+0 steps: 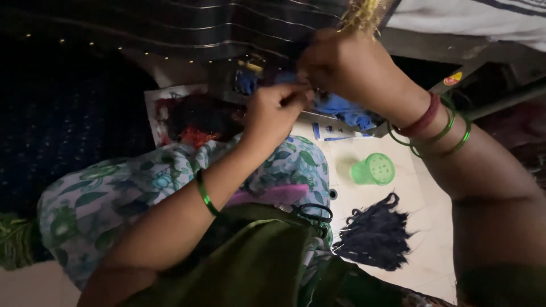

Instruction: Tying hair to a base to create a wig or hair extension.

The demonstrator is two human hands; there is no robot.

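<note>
A: Golden-yellow threads, a tassel-like tuft (362,14), stand at the top edge of the view, directly above the right hand (341,68) and against the hem of a dark striped cloth (187,25). Whether the fingers actually clamp the tuft cannot be told; the fist is curled shut and its fingertips are hidden.

B: And the left hand (276,111)?

A: Raised just beside the right, touching it at the knuckles. Thumb and forefinger are pressed together in a pinch; what lies between them is too small and too dark to make out.

B: Wrists?

A: One green bangle (206,193) on the left forearm. On the right, a red band with several green bangles (441,131).

B: Below the hands?

A: Blue cloth (347,111) just under them, on a pale floor (421,187). Nearer the body, a floral-print garment (114,193) over the knee, with black-handled scissors (314,212) resting at its edge beside a pink strip (273,196).

B: Further out?

A: A green perforated plastic cup (372,169) on its side, and near it, a heap of dark blue-black threads (375,233), the two apart.
</note>
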